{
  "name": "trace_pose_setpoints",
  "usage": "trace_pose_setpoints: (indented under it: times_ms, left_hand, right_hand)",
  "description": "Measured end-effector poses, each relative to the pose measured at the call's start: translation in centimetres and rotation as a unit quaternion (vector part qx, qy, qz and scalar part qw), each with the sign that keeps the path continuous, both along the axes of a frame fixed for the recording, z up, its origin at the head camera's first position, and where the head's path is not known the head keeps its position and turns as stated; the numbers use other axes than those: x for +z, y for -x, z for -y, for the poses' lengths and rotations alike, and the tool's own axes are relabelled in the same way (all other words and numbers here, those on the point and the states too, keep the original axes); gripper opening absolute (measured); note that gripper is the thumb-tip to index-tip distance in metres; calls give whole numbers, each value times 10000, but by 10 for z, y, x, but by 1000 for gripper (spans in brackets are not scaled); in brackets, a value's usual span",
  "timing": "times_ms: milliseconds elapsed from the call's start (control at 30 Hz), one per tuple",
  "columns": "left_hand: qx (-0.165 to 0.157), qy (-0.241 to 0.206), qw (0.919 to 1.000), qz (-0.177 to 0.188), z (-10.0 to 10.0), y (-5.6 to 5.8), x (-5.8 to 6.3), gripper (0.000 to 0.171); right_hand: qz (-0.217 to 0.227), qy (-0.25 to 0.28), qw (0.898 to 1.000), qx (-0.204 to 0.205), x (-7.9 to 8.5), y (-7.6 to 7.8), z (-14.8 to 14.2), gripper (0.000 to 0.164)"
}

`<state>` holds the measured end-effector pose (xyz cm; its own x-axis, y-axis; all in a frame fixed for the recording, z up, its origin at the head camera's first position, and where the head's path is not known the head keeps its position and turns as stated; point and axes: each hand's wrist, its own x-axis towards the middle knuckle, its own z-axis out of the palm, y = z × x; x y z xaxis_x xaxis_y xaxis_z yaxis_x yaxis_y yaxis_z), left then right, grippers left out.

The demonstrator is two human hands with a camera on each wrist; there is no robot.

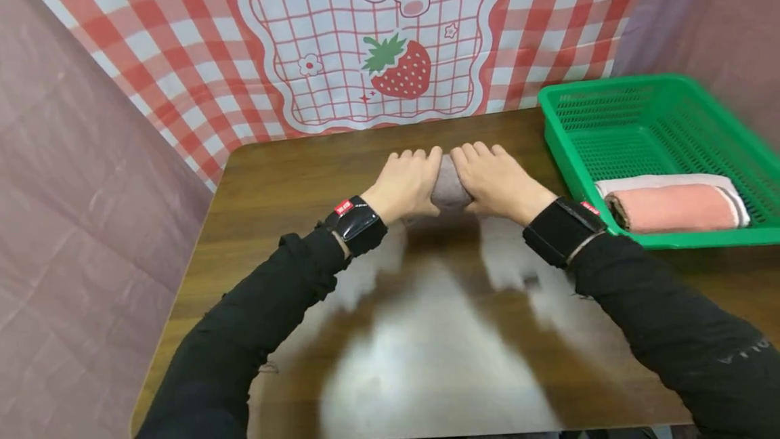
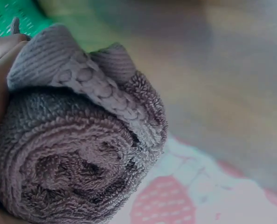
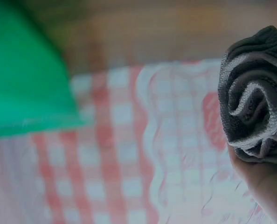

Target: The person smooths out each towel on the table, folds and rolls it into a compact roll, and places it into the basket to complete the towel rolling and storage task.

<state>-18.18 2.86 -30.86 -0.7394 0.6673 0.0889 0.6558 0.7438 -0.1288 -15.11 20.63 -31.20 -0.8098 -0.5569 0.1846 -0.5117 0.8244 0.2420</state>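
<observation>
A greyish-brown towel (image 1: 449, 187), rolled up, is held between both hands over the far part of the table. My left hand (image 1: 404, 183) grips its left end and my right hand (image 1: 496, 179) grips the right one, thumbs toward me. The left wrist view shows the coiled end of the towel (image 2: 68, 163), with a ribbed, braided border folded over on top. From the right wrist, the other spiral end of the towel (image 3: 255, 105) appears, with part of the right hand (image 3: 264, 186) below it. Most of the roll's length is hidden by the hands.
A green plastic basket (image 1: 557, 134) stands at the right of the wooden table (image 1: 256, 202). Inside lie a rolled pink towel (image 1: 676, 210) and a pale towel (image 1: 658, 182) behind it. A checked strawberry cloth (image 1: 536, 26) hangs along the back.
</observation>
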Motion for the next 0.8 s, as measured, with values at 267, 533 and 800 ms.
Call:
trace_pose_setpoints:
  times_ms: [267, 533, 800]
  left_hand:
    - [-412, -150, 9988, -213, -60, 16, 51, 83]
    - [-757, -108, 9971, -2, -109, 21, 91, 78]
    - [-829, -340, 9933, 733, -148, 24, 84, 73]
  right_hand:
    - [-481, -294, 9980, -271, 60, -6, -57, 87]
    - [-151, -255, 9973, -674, 97, -8, -104, 89]
    - [229, -218, 9928, -1155, 93, -11, -138, 81]
